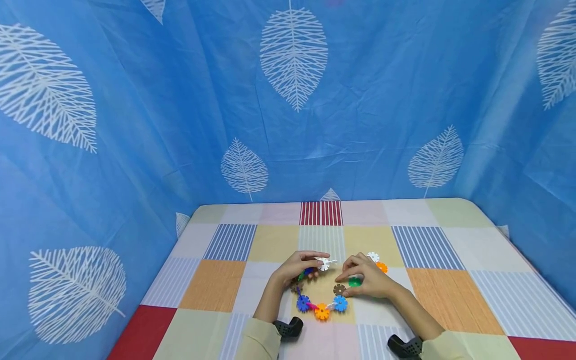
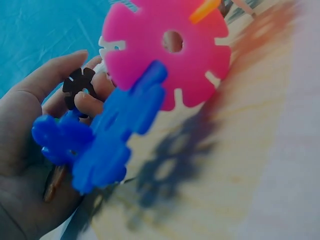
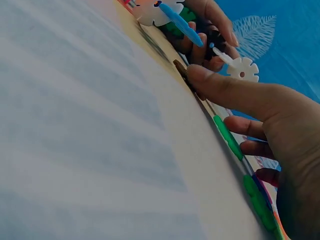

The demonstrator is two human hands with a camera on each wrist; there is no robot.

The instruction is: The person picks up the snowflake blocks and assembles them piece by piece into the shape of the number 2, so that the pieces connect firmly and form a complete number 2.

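My left hand (image 1: 297, 265) holds one end of a curved chain of interlocking plastic snowflake discs, pinching near a white disc (image 1: 324, 265). The chain bends toward me through a dark blue disc (image 1: 303, 303), an orange disc (image 1: 322, 312) and a light blue disc (image 1: 340, 303). A pink disc (image 2: 145, 60) and blue discs (image 2: 107, 145) stand out large in the left wrist view. My right hand (image 1: 369, 277) has thumb and index finger at opposite edges of a loose brown disc (image 1: 339, 289), low over the tablecloth. Its index fingertip is hidden in the right wrist view.
A green disc (image 1: 355, 282) lies under my right hand, with a white disc (image 1: 373, 256) and an orange disc (image 1: 382, 267) just beyond it. The patchwork cloth (image 1: 216, 285) covers the table. Blue leaf-patterned curtains (image 1: 360, 100) enclose the back and sides.
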